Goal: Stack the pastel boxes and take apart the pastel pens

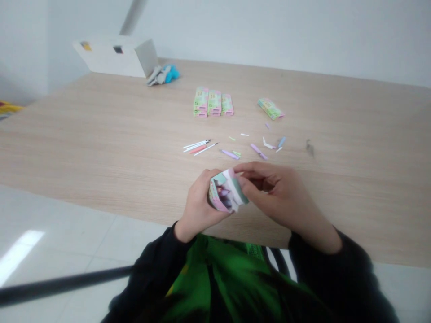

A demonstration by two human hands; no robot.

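My left hand [199,199] is wrapped round a small green-and-pink carton [217,201], tilted so that its opened end faces me. Purple and white pieces show inside, too blurred to name. With thumb and index finger, my right hand [269,186] pinches the carton's flap at its right edge. Just beyond the hands on the table lie thin white sticks with dark tips [197,145], a red stick [198,150], a purple pen-like piece [229,154] and another purple piece [258,151].
Similar cartons [214,102] are stacked farther back, and a single carton [270,109] lies right of them. Small white scraps [268,146] and a blue piece [281,142] are scattered nearby. At the back left stand a white box [114,58] and grey-and-blue gloves [164,75].
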